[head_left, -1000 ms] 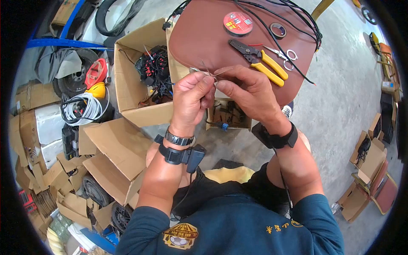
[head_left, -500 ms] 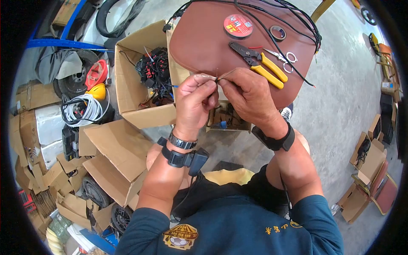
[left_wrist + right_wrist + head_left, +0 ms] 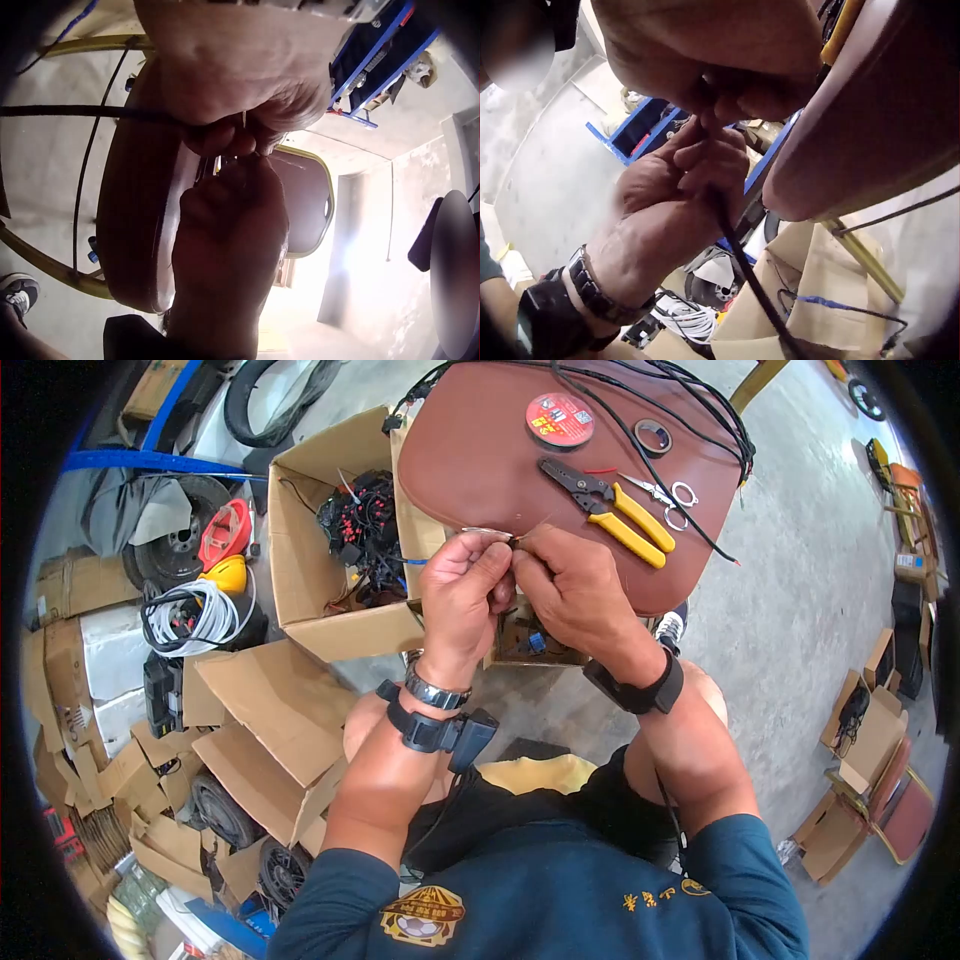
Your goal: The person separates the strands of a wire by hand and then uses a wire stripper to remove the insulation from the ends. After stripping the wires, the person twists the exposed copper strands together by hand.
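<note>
Above the near edge of the brown padded seat (image 3: 470,470), both hands meet fingertip to fingertip. My left hand (image 3: 462,585) grips a black cable (image 3: 748,266), which trails out of the fist in the right wrist view. Thin wire ends (image 3: 516,540) show between the two hands in the head view. Thumb and forefinger of my right hand (image 3: 580,580) pinch those fine wires; the fingers hide most of them. On the seat beyond lie wire strippers (image 3: 607,512) with yellow handles, scissors (image 3: 662,498), a roll of tape (image 3: 653,437) and a red round spool (image 3: 560,421).
Black cables (image 3: 690,420) run across the seat's far side. To the left stands a cardboard box (image 3: 340,635) full of wiring. A smaller box (image 3: 540,657) with a blue item sits below the hands. Flattened cardboard (image 3: 280,705) and coiled white cable (image 3: 205,615) lie further left.
The fanned-out wire strands seen earlier are now mostly covered by the fingers. The right hand has turned, its fingers curling in closer, and the left hand has shifted slightly right.
</note>
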Demonstrator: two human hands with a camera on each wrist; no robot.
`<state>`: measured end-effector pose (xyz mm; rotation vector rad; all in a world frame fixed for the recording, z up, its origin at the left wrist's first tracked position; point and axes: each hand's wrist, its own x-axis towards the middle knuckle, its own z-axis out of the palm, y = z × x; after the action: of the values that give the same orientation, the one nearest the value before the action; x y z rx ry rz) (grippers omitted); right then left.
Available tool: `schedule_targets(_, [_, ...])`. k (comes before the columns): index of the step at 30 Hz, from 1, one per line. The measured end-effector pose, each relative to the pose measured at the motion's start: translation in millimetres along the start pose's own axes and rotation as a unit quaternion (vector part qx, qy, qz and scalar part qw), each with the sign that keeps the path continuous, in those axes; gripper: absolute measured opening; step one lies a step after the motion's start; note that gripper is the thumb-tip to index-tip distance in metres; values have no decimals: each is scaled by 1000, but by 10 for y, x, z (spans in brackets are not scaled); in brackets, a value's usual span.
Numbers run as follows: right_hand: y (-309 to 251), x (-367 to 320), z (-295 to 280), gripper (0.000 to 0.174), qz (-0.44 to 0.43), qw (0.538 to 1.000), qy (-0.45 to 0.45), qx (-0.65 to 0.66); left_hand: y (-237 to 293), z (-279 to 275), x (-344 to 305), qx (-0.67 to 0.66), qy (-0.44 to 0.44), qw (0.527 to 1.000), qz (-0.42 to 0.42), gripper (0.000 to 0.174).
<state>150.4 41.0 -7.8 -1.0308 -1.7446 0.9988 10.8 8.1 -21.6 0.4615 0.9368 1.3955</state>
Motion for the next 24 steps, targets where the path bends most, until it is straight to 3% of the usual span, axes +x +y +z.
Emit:
schedule_targets(3, [21,35,-11,11,-19,999,-15,-39,16,3,11,13,19,1000,-2,9])
schedule_targets(9, [-16,10,-28,15,40,998,-44,7,-5,-32,16,20,27,999,12,12])
schedule_targets(16, [-44,-10,-41,15,40,997,-60,-15,3,-59,25,35,37,999,18,15])
schedule_targets(19, [-22,-31,-18,14,23,999,-42,10,6,-47,34,77,21,996,45,17])
schedule_targets(22, [-53,-21,-20,11,10,999,-31,29,12,23,16,157,23,979,124,18])
schedule_targets(24, [-42,-20,-5,11,-21,999,-27,21,-35,-21,37,138,24,982,124,19])
